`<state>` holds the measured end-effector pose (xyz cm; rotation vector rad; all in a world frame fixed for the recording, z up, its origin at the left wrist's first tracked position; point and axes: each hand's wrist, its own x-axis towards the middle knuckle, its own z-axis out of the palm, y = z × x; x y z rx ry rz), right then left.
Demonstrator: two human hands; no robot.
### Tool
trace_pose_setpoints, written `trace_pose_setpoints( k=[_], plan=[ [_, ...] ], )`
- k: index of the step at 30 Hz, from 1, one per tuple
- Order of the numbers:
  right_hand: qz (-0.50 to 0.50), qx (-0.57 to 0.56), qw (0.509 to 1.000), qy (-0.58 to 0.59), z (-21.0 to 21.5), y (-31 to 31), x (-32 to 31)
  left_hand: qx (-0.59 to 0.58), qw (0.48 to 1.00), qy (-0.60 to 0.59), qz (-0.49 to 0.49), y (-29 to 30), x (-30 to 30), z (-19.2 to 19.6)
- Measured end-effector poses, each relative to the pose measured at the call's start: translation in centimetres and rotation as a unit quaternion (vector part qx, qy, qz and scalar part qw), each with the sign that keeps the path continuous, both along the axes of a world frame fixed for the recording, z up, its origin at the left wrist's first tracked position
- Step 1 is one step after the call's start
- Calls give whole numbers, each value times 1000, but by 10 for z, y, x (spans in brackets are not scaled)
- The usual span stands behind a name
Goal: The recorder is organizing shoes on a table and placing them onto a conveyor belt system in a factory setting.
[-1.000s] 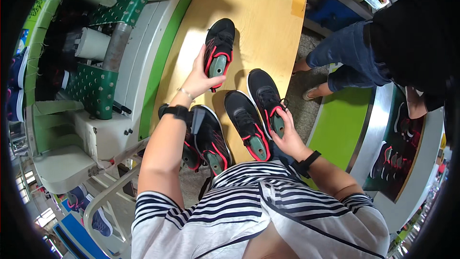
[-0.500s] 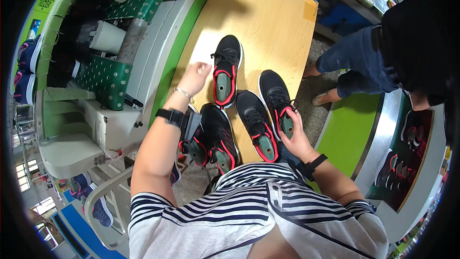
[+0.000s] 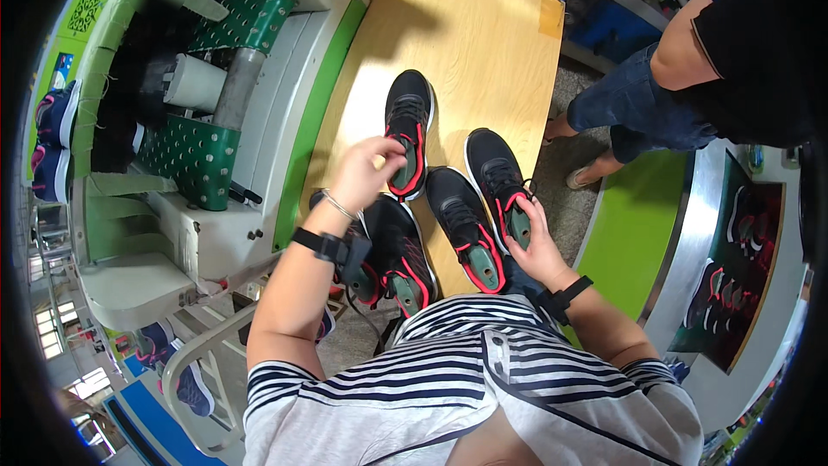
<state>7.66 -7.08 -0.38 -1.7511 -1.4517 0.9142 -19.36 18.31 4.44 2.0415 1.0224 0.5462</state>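
Several black sneakers with red collar linings and green shoe lasts inside stand on the wooden table. My left hand [image 3: 369, 174], its fingers pinched, is at the collar of the farthest sneaker [image 3: 408, 105]; whatever is between the fingertips does not show. On the right, my right hand [image 3: 542, 246] grips the heel end of another sneaker [image 3: 492, 155], thumb by the last and fingers along the outer side. Between them sits a middle sneaker [image 3: 454, 198]. Below my left hand are a near sneaker [image 3: 398, 237] and one more, mostly hidden by my wrist.
The wooden table [image 3: 466, 26] stretches away ahead. At left stands a machine with green perforated rollers [image 3: 194, 142]. A green-topped conveyor [image 3: 625, 233] with more shoes runs at right. A person in denim shorts [image 3: 625, 95] stands beyond it. A metal rack [image 3: 203, 388] is lower left.
My left hand has moved right and nearer, from beside the far sneaker's laces to its collar. My right hand keeps its hold. The other person's arm has come into view.
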Motion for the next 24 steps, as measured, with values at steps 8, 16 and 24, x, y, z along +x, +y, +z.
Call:
trace_pose_setpoints(
  k=[8, 16, 24],
  plan=[
    [-5, -7, 1000, 3, -3, -5, -2, 287, 952, 100, -33, 27, 25, -19],
    [-4, 7, 1000, 6, -2, 2, -3, -168, 972, 3, 167, 47, 11, -45],
    [2, 18, 999, 38, 13, 15, 7, -92, 983, -101, 126, -11, 28, -69]
  ],
)
